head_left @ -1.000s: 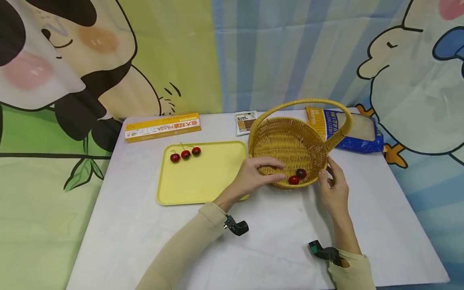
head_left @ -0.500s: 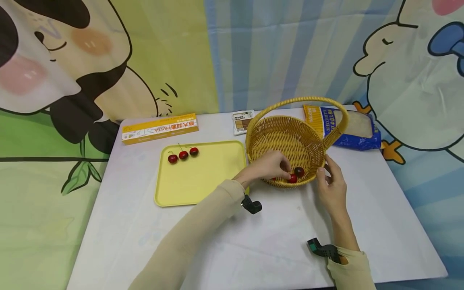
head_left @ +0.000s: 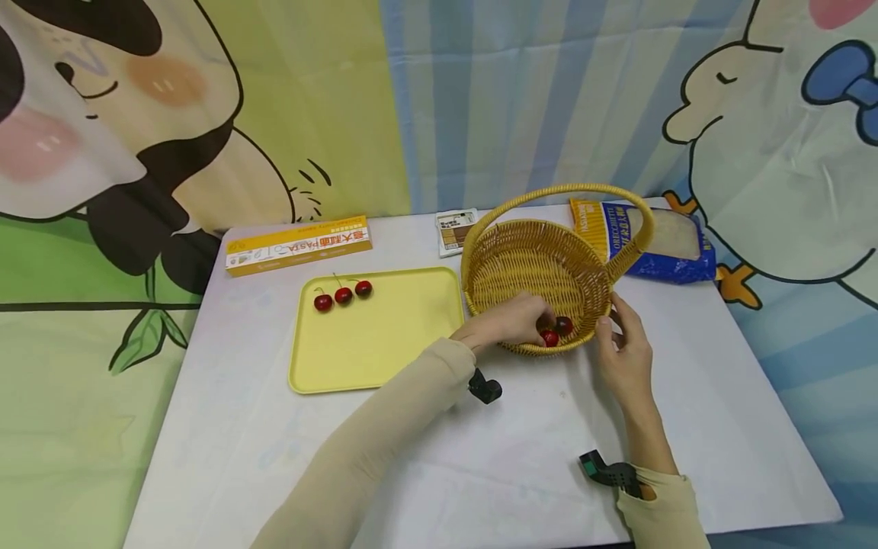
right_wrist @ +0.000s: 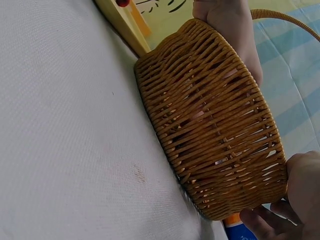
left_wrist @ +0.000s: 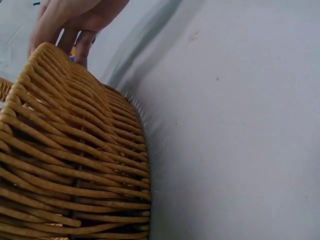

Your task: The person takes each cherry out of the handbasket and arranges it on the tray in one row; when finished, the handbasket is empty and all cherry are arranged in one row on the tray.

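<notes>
A: Now — what changed, left to right?

B: Tray (head_left: 373, 335) with three cherries (head_left: 344, 296): unmoved. Left hand (head_left: 517, 319) — a second ago over the basket (head_left: 514, 255), thumb and fingers apart; now lower inside, fingers curled beside two cherries (head_left: 564, 326) near the basket's front wall.

A: Pinching one?

B: Cannot tell; fingertips hidden. Right hand (head_left: 627, 354): same place, thumb and fingers holding the basket's right rim.

A: Meaning for the work?

B: Reach looks finished, pick-up step apparently in hand; right hand presumably steadying.
</notes>
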Action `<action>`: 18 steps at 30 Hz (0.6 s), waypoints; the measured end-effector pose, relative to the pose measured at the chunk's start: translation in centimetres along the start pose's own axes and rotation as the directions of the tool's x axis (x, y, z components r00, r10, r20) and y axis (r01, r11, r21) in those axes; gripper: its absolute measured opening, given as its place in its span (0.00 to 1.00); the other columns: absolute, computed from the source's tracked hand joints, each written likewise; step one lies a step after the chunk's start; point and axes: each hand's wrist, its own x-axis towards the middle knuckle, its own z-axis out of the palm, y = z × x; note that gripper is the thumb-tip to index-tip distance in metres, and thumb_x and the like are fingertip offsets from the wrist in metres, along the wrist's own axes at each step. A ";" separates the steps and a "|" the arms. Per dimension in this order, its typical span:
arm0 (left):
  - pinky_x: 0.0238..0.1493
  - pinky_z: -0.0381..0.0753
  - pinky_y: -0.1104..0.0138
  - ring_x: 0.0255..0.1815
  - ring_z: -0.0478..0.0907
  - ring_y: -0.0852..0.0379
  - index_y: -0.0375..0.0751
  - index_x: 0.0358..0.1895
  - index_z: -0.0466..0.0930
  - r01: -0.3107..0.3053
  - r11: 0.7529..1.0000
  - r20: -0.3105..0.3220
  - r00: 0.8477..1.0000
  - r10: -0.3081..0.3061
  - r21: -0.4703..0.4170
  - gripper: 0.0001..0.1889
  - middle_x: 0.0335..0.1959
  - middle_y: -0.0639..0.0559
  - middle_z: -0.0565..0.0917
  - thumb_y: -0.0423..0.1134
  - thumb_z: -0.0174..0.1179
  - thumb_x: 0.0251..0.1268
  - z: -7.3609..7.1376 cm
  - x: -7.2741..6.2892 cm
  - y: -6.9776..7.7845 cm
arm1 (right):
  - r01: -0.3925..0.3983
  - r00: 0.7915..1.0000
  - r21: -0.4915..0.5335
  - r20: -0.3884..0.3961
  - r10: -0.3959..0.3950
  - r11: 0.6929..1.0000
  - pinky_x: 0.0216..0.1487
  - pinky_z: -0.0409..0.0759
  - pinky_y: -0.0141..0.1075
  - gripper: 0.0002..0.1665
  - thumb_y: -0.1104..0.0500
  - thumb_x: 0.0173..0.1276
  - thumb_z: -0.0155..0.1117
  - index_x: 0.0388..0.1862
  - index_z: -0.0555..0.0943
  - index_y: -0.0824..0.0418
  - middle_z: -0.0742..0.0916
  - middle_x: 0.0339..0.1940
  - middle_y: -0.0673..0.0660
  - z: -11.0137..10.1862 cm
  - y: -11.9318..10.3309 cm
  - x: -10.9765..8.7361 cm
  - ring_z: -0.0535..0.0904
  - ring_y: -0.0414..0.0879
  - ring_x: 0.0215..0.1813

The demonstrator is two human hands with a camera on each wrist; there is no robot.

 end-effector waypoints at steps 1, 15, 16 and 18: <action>0.47 0.80 0.77 0.48 0.82 0.62 0.41 0.58 0.87 0.000 1.000 -0.003 1.000 0.000 -0.008 0.18 0.52 0.51 0.89 0.38 0.74 0.65 0.0 0.0 0.0 | 0.003 1.000 0.005 0.000 -0.003 1.000 0.50 0.72 0.11 0.29 0.69 0.80 0.54 0.78 0.69 0.68 0.75 0.75 0.69 0.0 -0.6 -0.1 0.75 0.68 0.70; 0.43 0.80 0.76 0.44 0.81 0.61 0.40 0.51 0.88 -0.012 1.000 -0.002 1.000 0.012 -0.017 0.13 0.46 0.52 0.88 0.38 0.74 0.65 0.1 0.1 0.2 | 0.006 1.000 -0.016 -0.008 -0.006 1.000 0.50 0.72 0.11 0.30 0.68 0.80 0.54 0.79 0.69 0.65 0.76 0.75 0.66 0.1 0.5 0.0 0.76 0.66 0.70; 0.44 0.80 0.77 0.44 0.81 0.61 0.40 0.50 0.88 -0.013 1.000 -0.001 1.000 0.013 -0.012 0.13 0.46 0.52 0.88 0.38 0.74 0.65 0.0 0.2 0.2 | 0.007 1.000 -0.023 -0.005 -0.007 1.000 0.50 0.72 0.11 0.30 0.67 0.80 0.55 0.79 0.69 0.62 0.76 0.75 0.64 0.1 1.0 0.1 0.76 0.65 0.71; 0.45 0.79 0.76 0.45 0.81 0.61 0.40 0.51 0.88 -0.015 1.000 -0.008 1.000 0.015 -0.009 0.13 0.46 0.51 0.88 0.37 0.74 0.65 0.0 0.2 0.2 | 0.008 1.000 -0.029 0.000 -0.008 1.000 0.51 0.72 0.11 0.30 0.65 0.81 0.55 0.80 0.69 0.58 0.76 0.76 0.62 0.2 1.7 0.2 0.77 0.62 0.71</action>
